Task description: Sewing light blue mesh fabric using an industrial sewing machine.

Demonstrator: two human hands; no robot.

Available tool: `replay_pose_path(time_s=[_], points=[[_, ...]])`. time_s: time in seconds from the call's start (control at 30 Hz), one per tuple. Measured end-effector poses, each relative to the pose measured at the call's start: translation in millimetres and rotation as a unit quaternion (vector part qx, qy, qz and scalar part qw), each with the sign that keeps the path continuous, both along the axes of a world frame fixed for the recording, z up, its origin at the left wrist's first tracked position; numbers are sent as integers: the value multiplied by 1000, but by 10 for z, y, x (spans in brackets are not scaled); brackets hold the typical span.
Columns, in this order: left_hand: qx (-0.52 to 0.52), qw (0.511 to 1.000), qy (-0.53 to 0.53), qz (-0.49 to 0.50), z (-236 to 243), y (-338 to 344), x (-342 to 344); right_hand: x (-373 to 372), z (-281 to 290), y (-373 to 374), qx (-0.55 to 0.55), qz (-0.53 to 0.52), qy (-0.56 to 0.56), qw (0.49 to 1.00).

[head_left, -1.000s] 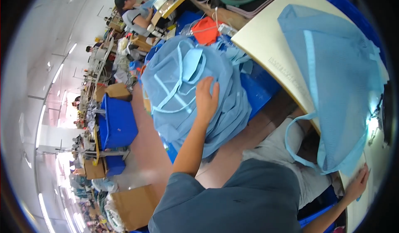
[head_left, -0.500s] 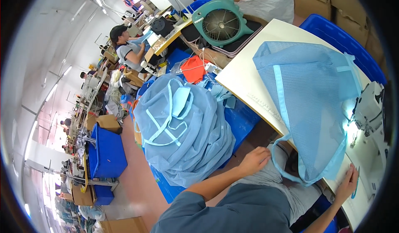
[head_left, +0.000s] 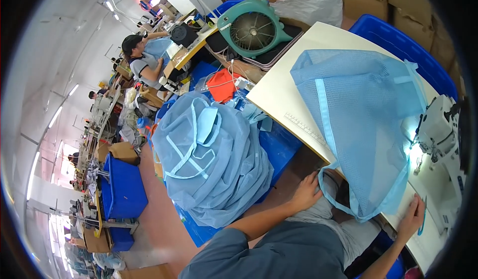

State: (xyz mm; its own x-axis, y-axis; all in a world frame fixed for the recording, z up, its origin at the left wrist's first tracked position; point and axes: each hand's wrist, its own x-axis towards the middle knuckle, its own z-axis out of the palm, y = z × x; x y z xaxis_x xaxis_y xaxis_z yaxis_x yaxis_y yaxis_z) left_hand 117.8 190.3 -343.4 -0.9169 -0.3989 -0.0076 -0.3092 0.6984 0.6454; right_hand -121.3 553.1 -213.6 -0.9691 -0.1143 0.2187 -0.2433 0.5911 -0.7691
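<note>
My left hand (head_left: 306,193) rests on my grey-clad thigh, fingers loosely bent and holding nothing, beside a hanging light blue strap (head_left: 323,187). My right hand (head_left: 410,217), at the table edge, is closed on blue-handled snips (head_left: 423,218). A light blue mesh bag (head_left: 351,124) lies across the cream table (head_left: 279,89) with its right side at a sewing machine (head_left: 435,132), whose lamp is lit. A big heap of similar mesh bags with pale straps (head_left: 216,179) sits at the left on a blue surface (head_left: 279,152).
A green fan (head_left: 254,32), orange cloth (head_left: 222,84) and cables lie beyond the heap. A blue bin (head_left: 373,27) stands behind the table, a larger one (head_left: 124,187) across the aisle (head_left: 159,234). A co-worker (head_left: 144,67) handles blue fabric; others sit farther back.
My left hand has moved from over the heap down and right onto my thigh. The whole view has shifted, showing more of the fan and boxes. The co-worker's arm is now raised.
</note>
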Motion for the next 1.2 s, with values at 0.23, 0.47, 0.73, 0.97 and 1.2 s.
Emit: replay_pose_path(time_s=[0.23,0.47,0.73,0.97,1.2], points=[[9,1000,1,4,-7,1,-25,8,56,9,21,3,13,1000],[7,1000,8,7,-17,-32,-11,-10,17,0,15,1,9,1000],[9,1000,28,8,-44,-48,-49,-19,20,26,25,1,22,999],[145,976,123,110,-166,-287,-237,131,2,197,22,-77,-15,997],[354,922,30,155,-1467,-964,-880,142,17,213,130,-78,52,987]])
